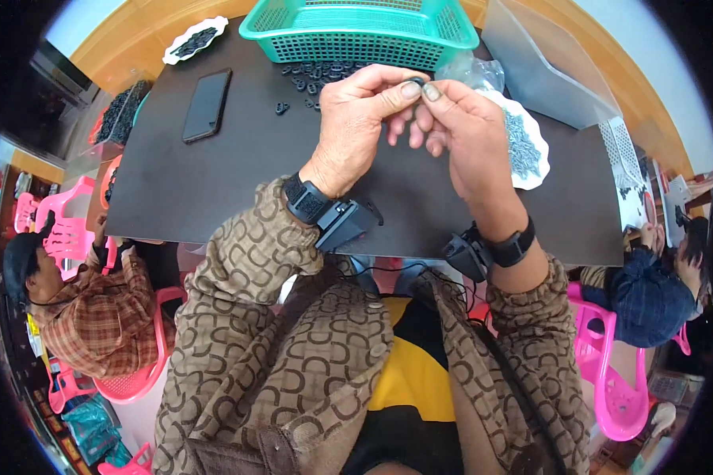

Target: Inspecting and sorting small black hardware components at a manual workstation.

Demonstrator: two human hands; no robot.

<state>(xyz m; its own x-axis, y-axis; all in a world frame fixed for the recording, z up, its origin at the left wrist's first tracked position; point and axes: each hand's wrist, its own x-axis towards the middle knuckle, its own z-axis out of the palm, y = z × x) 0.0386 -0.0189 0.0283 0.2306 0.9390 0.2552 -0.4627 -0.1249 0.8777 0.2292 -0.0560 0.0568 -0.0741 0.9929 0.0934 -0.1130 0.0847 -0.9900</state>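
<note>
My left hand [352,127] and my right hand [474,131] meet above the far half of the dark table. Thumbs and forefingers pinch together on a small black part [417,80], mostly hidden by the fingertips. Its exact kind cannot be made out. Many similar small black parts [317,77] with openings in them lie loose behind my left hand. Beside my right hand stands a white scalloped plate [540,165] heaped with small silvery metal pieces [521,138].
A green basket [348,49] sits at the back, with a clear plastic bin [543,67] and a plastic bag [483,73] to its right. A phone [207,106] and another scalloped plate [217,24] with black pieces are at left. People sit on both sides.
</note>
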